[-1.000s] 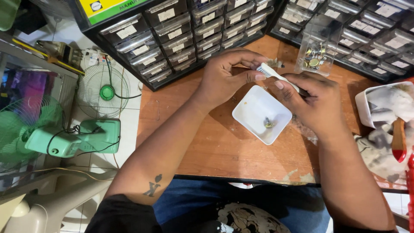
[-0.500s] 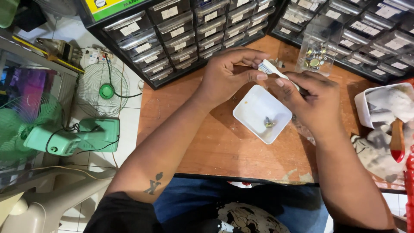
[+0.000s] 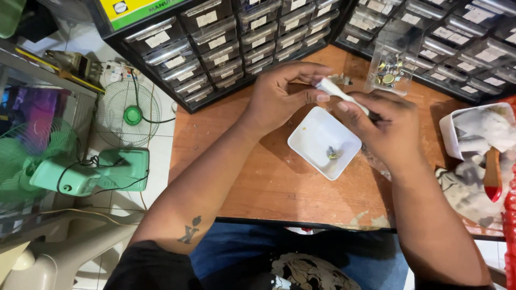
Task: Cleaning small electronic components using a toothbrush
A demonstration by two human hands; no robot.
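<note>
Wooden table (image 3: pixel 269 182) carries a white square dish (image 3: pixel 317 137) with a small metal part (image 3: pixel 333 154) inside. Above it, the left hand (image 3: pixel 282 96) and right hand (image 3: pixel 384 126) both pinch a thin white stick (image 3: pixel 336 91). Drawer cabinets (image 3: pixel 226 37) stand behind, a clear bag of parts (image 3: pixel 389 70) just beyond the hands.

Left hand (image 3: pixel 282 99), right hand (image 3: pixel 384 126) pinching together

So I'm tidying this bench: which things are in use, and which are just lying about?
In use:
left hand
right hand
white stick
white dish
small part

Lying about:
drawer cabinets
clear bag
green fan
tub of rags
</note>
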